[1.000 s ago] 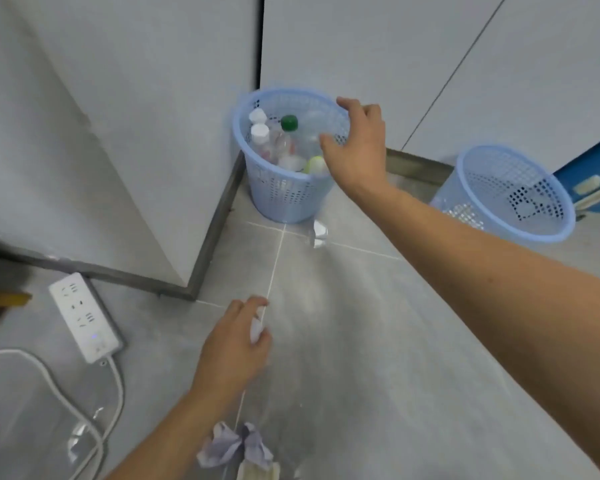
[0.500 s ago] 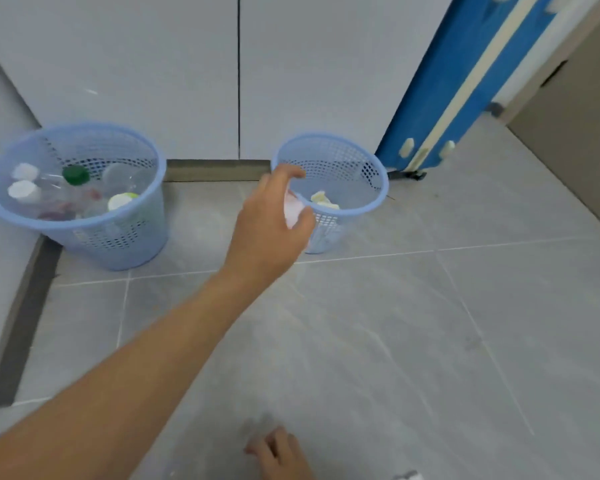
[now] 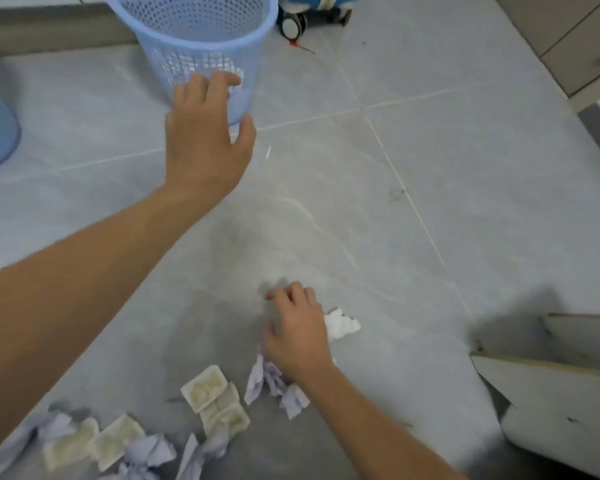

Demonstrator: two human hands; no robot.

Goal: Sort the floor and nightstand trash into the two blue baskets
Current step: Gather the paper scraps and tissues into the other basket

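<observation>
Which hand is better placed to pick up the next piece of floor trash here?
Right. The right hand is low at the floor, touching the crumpled white tissue, while the left hand, holding nothing, is up near the light blue perforated plastic basket.
</observation>
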